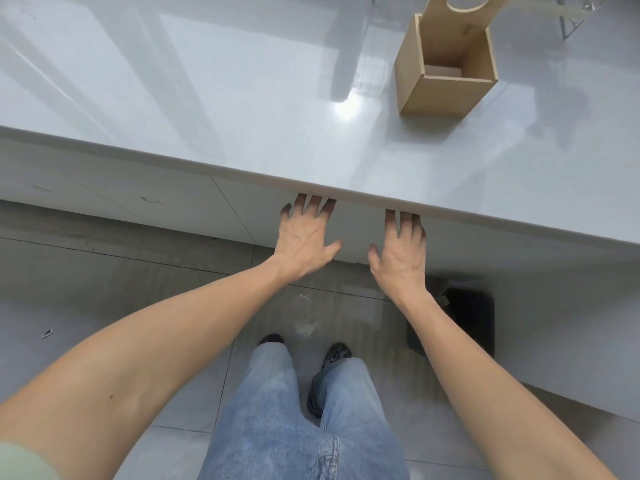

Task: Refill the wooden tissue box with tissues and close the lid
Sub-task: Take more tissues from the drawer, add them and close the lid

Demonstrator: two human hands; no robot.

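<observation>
Glossy counter [242,98] — open tissue box [446,77] (apparently empty).

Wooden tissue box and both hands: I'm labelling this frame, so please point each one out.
Wooden tissue box [431,95]: head view, on its front outer wall.
Left hand [304,242]: head view, on the back of the hand.
Right hand [401,256]: head view, on the back of the hand.

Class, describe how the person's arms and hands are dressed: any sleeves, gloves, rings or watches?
Both forearms are bare. The left hand and right hand wear no gloves, and no rings or watch show. A pale green short sleeve edges the left upper arm; the right arm's sleeve is out of view.
</observation>
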